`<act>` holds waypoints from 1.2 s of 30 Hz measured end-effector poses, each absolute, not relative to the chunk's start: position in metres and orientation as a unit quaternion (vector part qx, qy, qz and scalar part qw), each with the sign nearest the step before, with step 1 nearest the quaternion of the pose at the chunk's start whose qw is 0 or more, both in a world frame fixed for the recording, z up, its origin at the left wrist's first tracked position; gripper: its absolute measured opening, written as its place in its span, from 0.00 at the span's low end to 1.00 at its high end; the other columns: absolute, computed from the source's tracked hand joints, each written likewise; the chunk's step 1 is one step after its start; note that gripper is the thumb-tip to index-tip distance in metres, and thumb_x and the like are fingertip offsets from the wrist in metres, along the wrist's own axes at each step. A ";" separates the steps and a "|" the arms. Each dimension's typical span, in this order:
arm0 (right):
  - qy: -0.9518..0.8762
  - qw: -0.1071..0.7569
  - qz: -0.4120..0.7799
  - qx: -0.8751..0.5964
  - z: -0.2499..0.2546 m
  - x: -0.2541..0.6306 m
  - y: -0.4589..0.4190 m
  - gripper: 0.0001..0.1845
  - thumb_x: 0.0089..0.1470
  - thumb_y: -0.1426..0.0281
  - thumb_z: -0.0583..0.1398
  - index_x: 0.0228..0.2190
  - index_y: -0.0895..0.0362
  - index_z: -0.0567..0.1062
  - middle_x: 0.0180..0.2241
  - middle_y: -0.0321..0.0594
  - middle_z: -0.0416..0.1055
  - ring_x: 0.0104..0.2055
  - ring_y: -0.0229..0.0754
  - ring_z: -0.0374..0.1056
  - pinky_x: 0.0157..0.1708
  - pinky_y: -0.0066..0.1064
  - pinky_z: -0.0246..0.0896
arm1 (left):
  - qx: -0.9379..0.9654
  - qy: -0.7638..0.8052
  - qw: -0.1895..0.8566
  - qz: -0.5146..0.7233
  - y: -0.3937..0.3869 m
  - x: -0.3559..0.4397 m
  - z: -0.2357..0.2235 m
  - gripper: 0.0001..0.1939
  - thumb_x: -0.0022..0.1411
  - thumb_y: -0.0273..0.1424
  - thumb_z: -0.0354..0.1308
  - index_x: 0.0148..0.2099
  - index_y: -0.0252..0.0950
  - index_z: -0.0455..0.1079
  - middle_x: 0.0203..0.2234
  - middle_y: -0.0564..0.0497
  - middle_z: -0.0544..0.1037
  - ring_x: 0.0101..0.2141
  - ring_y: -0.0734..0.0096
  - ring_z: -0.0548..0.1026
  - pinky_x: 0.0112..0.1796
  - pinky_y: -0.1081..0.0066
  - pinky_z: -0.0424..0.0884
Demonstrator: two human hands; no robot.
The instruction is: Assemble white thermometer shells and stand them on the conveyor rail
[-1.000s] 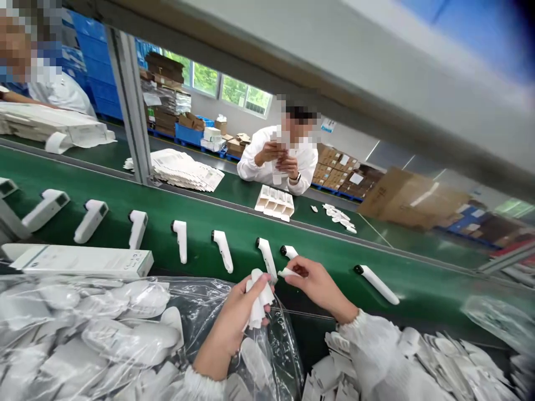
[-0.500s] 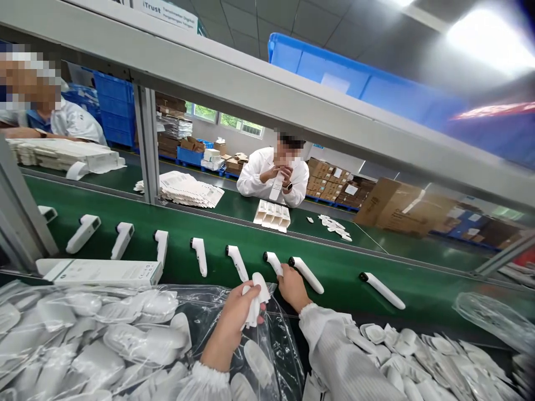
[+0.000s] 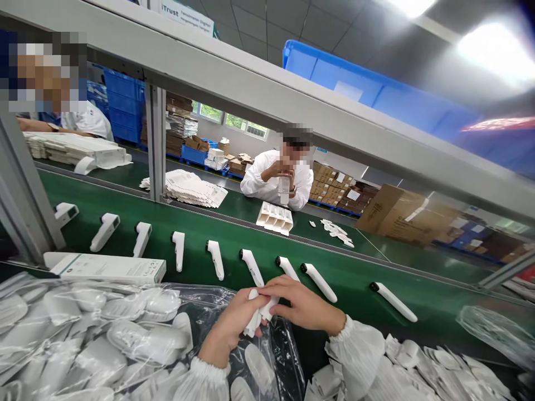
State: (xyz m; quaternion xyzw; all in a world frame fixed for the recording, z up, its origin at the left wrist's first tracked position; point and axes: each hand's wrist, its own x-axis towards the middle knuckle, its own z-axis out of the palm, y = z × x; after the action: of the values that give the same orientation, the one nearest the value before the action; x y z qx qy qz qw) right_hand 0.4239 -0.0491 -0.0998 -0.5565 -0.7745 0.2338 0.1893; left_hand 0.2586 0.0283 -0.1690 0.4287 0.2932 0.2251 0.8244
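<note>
My left hand point(image 3: 228, 328) is closed around a few small white plastic covers point(image 3: 252, 318), above the edge of a clear plastic bag. My right hand point(image 3: 303, 306) has come over to it, with its thumb and fingers on a white cover point(image 3: 268, 308) at the left hand's fingertips. Part of these pieces is hidden by the fingers. Just beyond the hands lies a white handheld thermometer point(image 3: 288, 267) with a black tip, and to its right another thermometer point(image 3: 320, 283). Several more are spaced along the green conveyor belt point(image 3: 351, 278).
White covers point(image 3: 137, 340) fill the clear bag at left; more white pieces point(image 3: 434, 367) are heaped at right. A white carton point(image 3: 112, 269) lies by the belt. A metal frame point(image 3: 156, 145) stands ahead. Across from me, a co-worker point(image 3: 276, 178) holds a narrow box; another person sits far left.
My right hand has left the thermometer on the belt and moved back to the covers in my left hand. The thermometers have shifted to the right.
</note>
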 end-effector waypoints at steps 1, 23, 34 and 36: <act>-0.761 0.196 0.229 -0.575 -0.104 0.424 -0.046 0.22 0.60 0.68 0.61 0.56 0.46 0.73 0.49 0.41 0.73 0.52 0.46 0.66 0.54 0.37 0.60 | 0.410 0.299 0.828 0.239 0.030 0.259 -0.170 0.11 0.52 0.33 0.68 0.36 0.32 0.74 0.21 0.50 0.74 0.20 0.68 0.71 0.14 0.74 0.65; -0.551 0.291 0.202 -0.755 -0.168 0.474 0.000 0.17 0.52 0.66 0.58 0.40 0.55 0.82 0.37 0.39 0.79 0.37 0.46 0.72 0.38 0.31 0.61 | 0.091 0.344 0.810 0.466 0.049 0.258 -0.169 0.10 0.62 0.20 0.60 0.44 0.37 0.72 0.35 0.50 0.78 0.30 0.73 0.78 0.31 0.74 0.76; -0.552 0.070 0.024 -0.830 -0.208 0.463 -0.003 0.27 0.62 0.77 0.51 0.62 0.63 0.64 0.45 0.55 0.75 0.45 0.51 0.73 0.45 0.34 0.62 | 0.068 0.347 0.794 0.494 0.046 0.259 -0.166 0.12 0.62 0.17 0.60 0.47 0.34 0.72 0.34 0.49 0.77 0.29 0.78 0.78 0.31 0.81 0.76; -0.548 0.068 0.018 -0.833 -0.209 0.468 -0.007 0.26 0.63 0.75 0.51 0.62 0.62 0.65 0.43 0.53 0.75 0.45 0.50 0.73 0.45 0.33 0.63 | 0.069 0.343 0.800 0.488 0.046 0.260 -0.166 0.12 0.63 0.16 0.59 0.47 0.32 0.73 0.37 0.47 0.78 0.34 0.75 0.79 0.35 0.80 0.78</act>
State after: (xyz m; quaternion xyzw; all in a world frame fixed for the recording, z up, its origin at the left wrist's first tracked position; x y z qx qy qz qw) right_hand 0.4678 -0.0075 -0.2095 -0.8335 -0.5480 0.0180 0.0681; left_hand 0.2601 0.0460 -0.1659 0.0694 0.3426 0.4878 0.7999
